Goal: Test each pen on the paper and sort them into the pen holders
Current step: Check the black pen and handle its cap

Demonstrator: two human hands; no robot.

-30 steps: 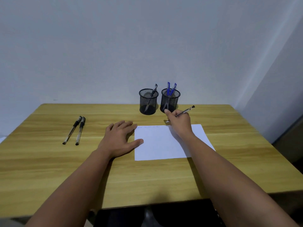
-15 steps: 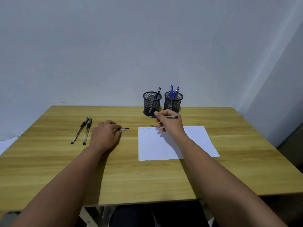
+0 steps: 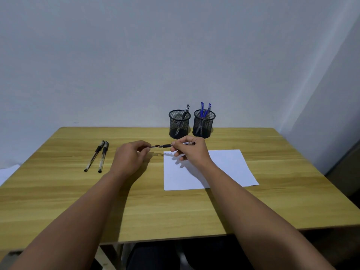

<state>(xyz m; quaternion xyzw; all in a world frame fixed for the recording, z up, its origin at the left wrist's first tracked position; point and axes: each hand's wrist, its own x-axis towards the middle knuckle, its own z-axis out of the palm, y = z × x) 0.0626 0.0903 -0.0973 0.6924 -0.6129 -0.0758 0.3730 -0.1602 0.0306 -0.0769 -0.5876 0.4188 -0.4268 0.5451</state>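
above white paper (image 3: 224, 168), hands pinch slim pen (image 3: 167, 146).

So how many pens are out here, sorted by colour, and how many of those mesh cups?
Black pens: 4. One in the left holder, two lying on the table at the left, one held between the hands.
Blue pens: 2, both in the right holder and.
Mesh holders: 2.
Paper sheet: 1.
Total: 9 things, 6 of them pens.
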